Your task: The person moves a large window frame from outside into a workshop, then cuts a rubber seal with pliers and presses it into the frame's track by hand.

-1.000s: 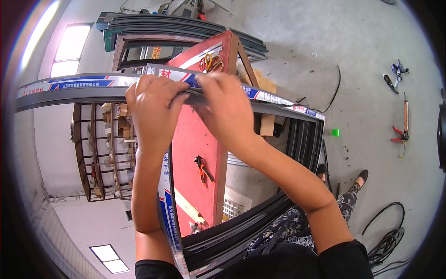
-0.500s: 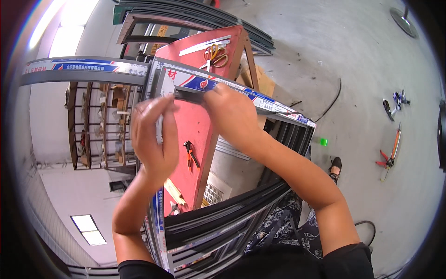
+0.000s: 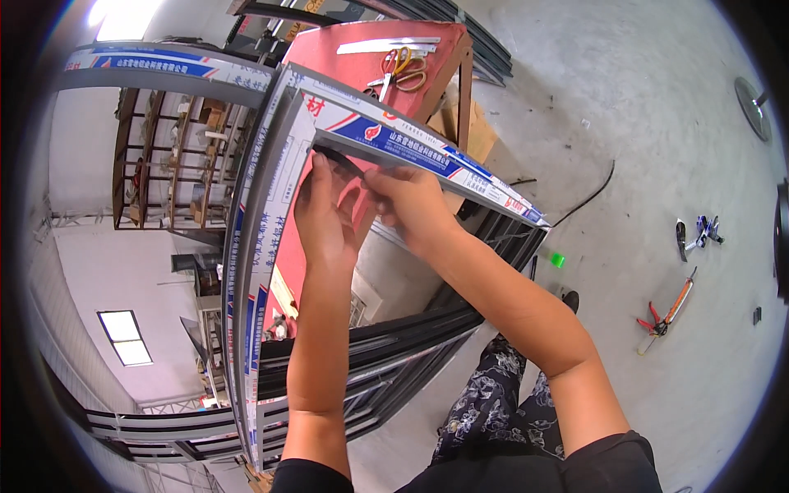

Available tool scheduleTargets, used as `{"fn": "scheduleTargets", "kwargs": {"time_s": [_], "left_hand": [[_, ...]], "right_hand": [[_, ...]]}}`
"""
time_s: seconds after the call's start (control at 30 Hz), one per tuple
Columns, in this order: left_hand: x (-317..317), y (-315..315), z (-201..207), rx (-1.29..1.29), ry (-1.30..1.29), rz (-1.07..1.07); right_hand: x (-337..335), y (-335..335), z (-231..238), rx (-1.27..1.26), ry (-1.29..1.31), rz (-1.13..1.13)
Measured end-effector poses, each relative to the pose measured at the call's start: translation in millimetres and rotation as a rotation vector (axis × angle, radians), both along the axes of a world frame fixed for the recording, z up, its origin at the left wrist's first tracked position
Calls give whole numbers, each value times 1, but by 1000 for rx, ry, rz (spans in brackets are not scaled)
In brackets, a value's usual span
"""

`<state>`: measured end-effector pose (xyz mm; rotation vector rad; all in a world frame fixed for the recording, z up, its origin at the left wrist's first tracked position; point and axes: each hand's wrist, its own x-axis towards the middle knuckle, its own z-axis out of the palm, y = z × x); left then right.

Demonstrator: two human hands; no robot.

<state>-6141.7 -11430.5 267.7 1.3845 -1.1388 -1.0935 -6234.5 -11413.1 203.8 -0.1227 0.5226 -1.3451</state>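
And there's the change: the left hand (image 3: pixel 325 209), half a second ago lifted clear of the strip, is back in, its fingertips up at the far left inner corner of the grey metal frame wrapped in blue-and-white film (image 3: pixel 427 149). So now both hands are at work on the thin black bendy strip (image 3: pixel 342 161), which bows between them just under the frame's far bar. The right hand (image 3: pixel 411 197) has thumb and fingers pinched together on the strip's right part. The left touches its left end, other fingers loosely spread; whether it truly grips, one cannot tell. Beyond the frame, yellow-handled scissors (image 3: pixel 401 67) lie on the red-topped bench (image 3: pixel 316 51).
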Motion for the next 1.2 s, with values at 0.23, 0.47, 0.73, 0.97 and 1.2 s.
{"fn": "scheduleTargets", "kwargs": {"time_s": [0.23,0.47,0.73,0.97,1.2], "left_hand": [[1,-26,-27,-140,51,185],[-4,-46,-57,-410,-132,395],[-7,-55,-63,-609,-122,259],[-20,-54,-58,-557,77,310],[-12,-59,-56,-551,82,277]], "right_hand": [[1,0,-5,33,95,-7],[4,-6,-23,-194,607,-168],[-10,2,-31,-284,913,-253],[-9,-1,-29,-287,969,-264],[-8,1,-31,-342,876,-175]]}}
